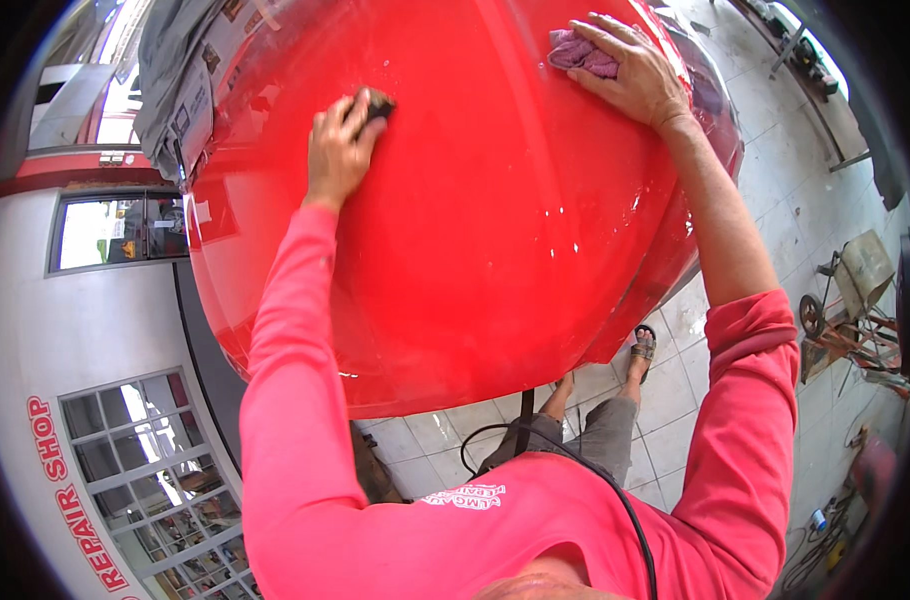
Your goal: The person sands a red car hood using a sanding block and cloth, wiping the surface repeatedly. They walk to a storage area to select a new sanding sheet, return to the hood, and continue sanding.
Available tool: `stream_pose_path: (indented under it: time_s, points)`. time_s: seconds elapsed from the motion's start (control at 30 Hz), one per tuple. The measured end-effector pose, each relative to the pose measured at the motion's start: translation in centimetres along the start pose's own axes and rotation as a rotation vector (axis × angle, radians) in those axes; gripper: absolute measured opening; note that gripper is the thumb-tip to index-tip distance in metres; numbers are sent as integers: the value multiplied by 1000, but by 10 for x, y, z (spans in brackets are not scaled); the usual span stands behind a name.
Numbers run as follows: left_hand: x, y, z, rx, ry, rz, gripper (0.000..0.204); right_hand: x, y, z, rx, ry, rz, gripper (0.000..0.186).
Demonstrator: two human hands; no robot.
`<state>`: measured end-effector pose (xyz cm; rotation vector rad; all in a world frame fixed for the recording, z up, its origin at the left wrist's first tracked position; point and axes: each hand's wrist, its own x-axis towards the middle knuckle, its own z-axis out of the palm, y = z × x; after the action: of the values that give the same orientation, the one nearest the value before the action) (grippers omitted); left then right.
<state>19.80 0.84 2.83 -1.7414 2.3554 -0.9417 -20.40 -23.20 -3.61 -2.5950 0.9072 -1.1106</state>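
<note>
A glossy red car hood (465,250), speckled with some wet-looking spots toward its right side, fills the middle of the view. My left hand (343,145) grips a small dark pad (379,107) against the hood, left of centre. Up at the right, near the hood's edge, my right hand (635,75) lies over a bunched purple cloth (575,52), fingers bent around it and pressing it on the paint.
Grey covering (165,120) drapes the car's upper left. A white wall with windows (25,330) stands at left. At right are a wheeled metal rig (860,275), cables and hoses (815,560) on the tiled floor (685,450). My legs and sandaled foot (643,350) show below the hood.
</note>
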Motion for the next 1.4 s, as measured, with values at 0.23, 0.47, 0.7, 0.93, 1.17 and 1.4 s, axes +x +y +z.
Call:
stream_pose_path:
  time_s: [0.23,0.47,0.7,0.93,1.17,1.4]
  points:
    - [-67,143,-76,-316,30,-417,58,-8,36,-16,-33,5,23,70]
    - [-4,23,-7,-337,15,-369,56,22,52,-25,-18,-152,0,70]
    - [67,-84,83,-77,-3,-649,48,75,63,-12,57,-139,57,72]
    - [-67,98,-81,-512,-137,-301,66,64,78,-17,4,-99,85,73]
    - [103,-187,141,-57,36,-477,48,77,52,-4,78,-138,45,73]
    - [82,-20,51,-383,133,-133,51,64,79,-11,6,-74,106,71]
